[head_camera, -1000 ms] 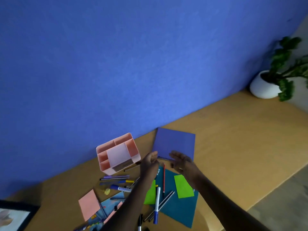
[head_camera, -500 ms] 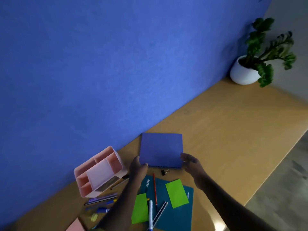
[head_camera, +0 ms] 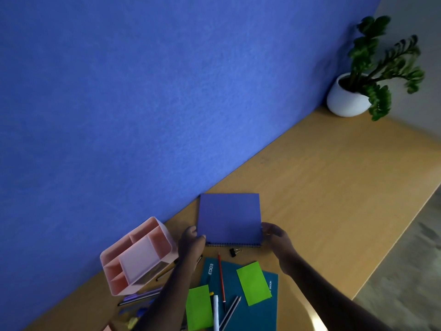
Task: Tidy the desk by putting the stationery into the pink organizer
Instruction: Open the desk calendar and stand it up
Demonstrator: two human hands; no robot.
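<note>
So right now both hands are on the blue-purple spiral-bound notebook [head_camera: 229, 218], which lies flat on the light wooden desk [head_camera: 334, 187], pushed up near the blue wall [head_camera: 143, 103]. The left hand [head_camera: 192, 242] is pinching its near left corner, and the right hand [head_camera: 274, 234] has its fingers curled on the near right corner. Looks to me like a clearing step: getting the notebook squared away so the pens can be reached. Nothing has gone into the organizer as far as I can tell; its open slots look empty, though the lower front part is hard to read.

The pink plastic desk organizer [head_camera: 137, 255] with several compartments sits just left of the left hand, tilted in this view.

Next move, my guess: let go of the notebook, pull a hand back toward the body, and pick up one of the loose writing things, then carry it left and drop it upright in a slot.

Count of what I can see:
- 1 teal notebook [head_camera: 253, 314], near side of both hands, under the forearms
- 2 bright green sticky notes: one [head_camera: 253, 283] under the right forearm, one [head_camera: 199, 306] by the left forearm
- 1 red pencil [head_camera: 221, 280] between the arms
- 1 white marker [head_camera: 216, 311]
- 2 grey pencils [head_camera: 230, 311] lying together
- 1 small black binder clip [head_camera: 235, 252] just below the notebook's spiral
- a bundle of pens [head_camera: 140, 298] below the organizer, too dim to count
- 1 potted plant in a white round pot [head_camera: 346, 101], well away past the right hand
</note>
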